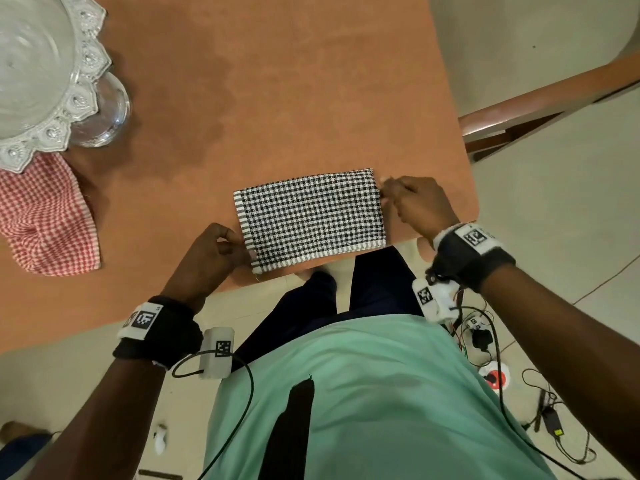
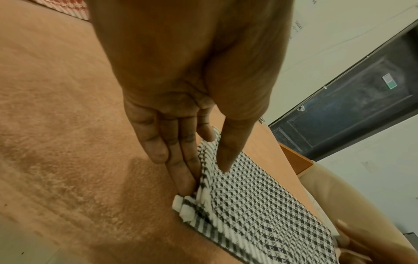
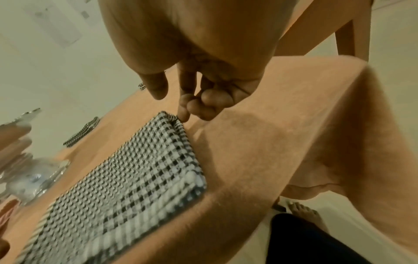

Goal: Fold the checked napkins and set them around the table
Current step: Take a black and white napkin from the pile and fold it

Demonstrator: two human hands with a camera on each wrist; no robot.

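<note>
A black-and-white checked napkin lies folded into a rectangle near the front right corner of the orange-brown table. My left hand is at its near left corner. Its thumb lies on top of the striped edge and its fingers run along that edge, pinching it. My right hand sits at the far right corner with its fingers curled. One fingertip touches the corner and the thumb stays apart. A crumpled red checked napkin lies at the left.
A glass bowl with an ornate silvery rim stands at the far left beside the red napkin. Another folded dark checked napkin lies farther along the table. The table edge runs just below the napkin. A wooden chair and floor cables are on the right.
</note>
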